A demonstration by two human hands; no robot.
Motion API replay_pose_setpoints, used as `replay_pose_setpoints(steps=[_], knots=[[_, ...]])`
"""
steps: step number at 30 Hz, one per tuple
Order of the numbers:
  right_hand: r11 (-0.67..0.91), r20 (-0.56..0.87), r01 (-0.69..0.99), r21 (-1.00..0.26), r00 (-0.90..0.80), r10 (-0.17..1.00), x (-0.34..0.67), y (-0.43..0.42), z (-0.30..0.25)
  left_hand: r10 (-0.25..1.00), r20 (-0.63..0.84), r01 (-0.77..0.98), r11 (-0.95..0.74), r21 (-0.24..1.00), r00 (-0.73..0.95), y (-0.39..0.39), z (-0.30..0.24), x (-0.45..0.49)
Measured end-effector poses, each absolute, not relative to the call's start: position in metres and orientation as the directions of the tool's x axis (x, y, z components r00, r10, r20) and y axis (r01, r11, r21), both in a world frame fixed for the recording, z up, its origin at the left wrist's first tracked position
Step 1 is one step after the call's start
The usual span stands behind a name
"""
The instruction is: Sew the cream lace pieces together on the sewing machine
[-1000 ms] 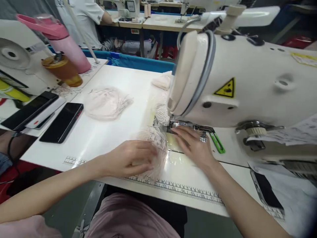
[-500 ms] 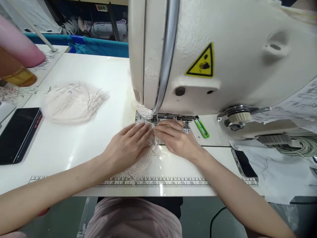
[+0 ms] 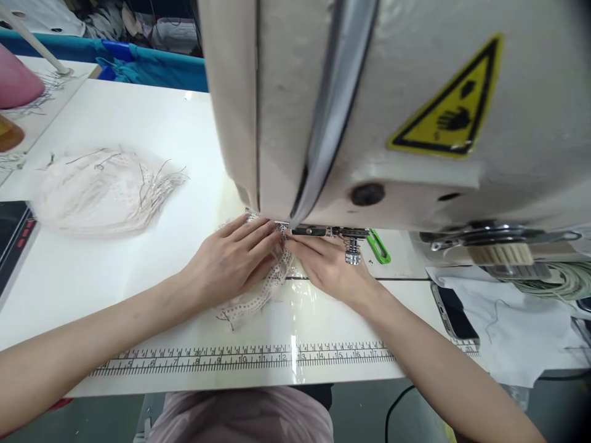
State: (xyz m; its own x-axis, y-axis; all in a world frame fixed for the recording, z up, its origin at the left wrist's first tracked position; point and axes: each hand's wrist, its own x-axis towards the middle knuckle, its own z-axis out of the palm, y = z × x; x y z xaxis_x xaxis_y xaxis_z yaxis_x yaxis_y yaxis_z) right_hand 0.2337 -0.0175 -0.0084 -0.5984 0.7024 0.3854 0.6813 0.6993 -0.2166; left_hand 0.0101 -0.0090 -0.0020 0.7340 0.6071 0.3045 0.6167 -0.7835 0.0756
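My left hand [image 3: 229, 261] lies flat on a piece of pale lace fabric [image 3: 258, 294], fingers stretched toward the needle area under the sewing machine head [image 3: 369, 104]. My right hand [image 3: 329, 264] rests beside it, fingers extended and pressing the lace just in front of the presser foot [image 3: 308, 232]. The fingertips of both hands nearly meet at the foot. The needle itself is hidden by the machine head. A strip of lace trails back toward me between the hands.
A pile of lace pieces with loose threads [image 3: 99, 191] lies on the white table [image 3: 138, 271] at left. A dark phone [image 3: 12, 237] sits at the left edge, another phone [image 3: 455, 314] at right on white cloth. Green clippers [image 3: 379, 247] lie behind my right hand.
The view has closed in on the machine head. My left hand slid the lace forward to the presser foot, and both hands now press it there together.
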Motion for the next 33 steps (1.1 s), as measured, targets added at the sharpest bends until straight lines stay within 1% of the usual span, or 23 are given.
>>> replay_pose_setpoints(steps=[3, 6, 9, 13, 18, 23, 27, 29, 30, 31, 33], knots=[[0.692, 0.379, 0.687, -0.222, -0.593, 0.711, 0.233, -0.018, -0.008, 0.600, 0.304, 0.618, -0.785, 0.044, 0.740, -0.008, -0.003, 0.009], [0.688, 0.410, 0.700, -0.192, -0.580, 0.704, 0.233, -0.019, -0.009, 0.583, 0.313, 0.611, -0.792, 0.011, 0.750, -0.008, -0.004, 0.009], [0.701, 0.413, 0.696, -0.158, -0.598, 0.687, 0.233, -0.018, -0.011, 0.575, 0.324, 0.607, -0.795, 0.004, 0.751, -0.009, -0.005, 0.009], [0.702, 0.449, 0.708, -0.079, -0.604, 0.659, 0.232, -0.018, -0.011, 0.582, 0.316, 0.615, -0.789, -0.004, 0.749, -0.009, -0.005, 0.010], [0.656, 0.457, 0.755, -0.003, -0.582, 0.672, 0.232, -0.022, -0.011, 0.590, 0.312, 0.625, -0.781, -0.013, 0.744, -0.010, -0.004, 0.010], [0.617, 0.437, 0.786, 0.036, -0.567, 0.698, 0.232, -0.028, -0.011, 0.590, 0.297, 0.624, -0.781, -0.029, 0.751, -0.012, -0.006, 0.009], [0.641, 0.455, 0.765, 0.058, -0.592, 0.665, 0.233, -0.028, -0.010, 0.589, 0.273, 0.622, -0.782, -0.046, 0.761, -0.012, 0.005, 0.009], [0.682, 0.470, 0.731, 0.035, -0.614, 0.634, 0.234, -0.026, -0.009, 0.549, 0.286, 0.587, -0.807, -0.062, 0.786, -0.013, 0.017, 0.005], [0.700, 0.472, 0.714, 0.012, -0.621, 0.625, 0.234, -0.024, -0.009, 0.504, 0.297, 0.545, -0.835, -0.073, 0.811, -0.014, 0.023, 0.000], [0.715, 0.472, 0.699, -0.015, -0.625, 0.621, 0.234, -0.023, -0.009, 0.440, 0.301, 0.484, -0.871, -0.086, 0.846, -0.015, 0.029, -0.006], [0.735, 0.470, 0.675, -0.062, -0.630, 0.619, 0.234, -0.021, -0.009, 0.273, 0.280, 0.319, -0.939, -0.132, 0.920, -0.022, 0.036, -0.022]])
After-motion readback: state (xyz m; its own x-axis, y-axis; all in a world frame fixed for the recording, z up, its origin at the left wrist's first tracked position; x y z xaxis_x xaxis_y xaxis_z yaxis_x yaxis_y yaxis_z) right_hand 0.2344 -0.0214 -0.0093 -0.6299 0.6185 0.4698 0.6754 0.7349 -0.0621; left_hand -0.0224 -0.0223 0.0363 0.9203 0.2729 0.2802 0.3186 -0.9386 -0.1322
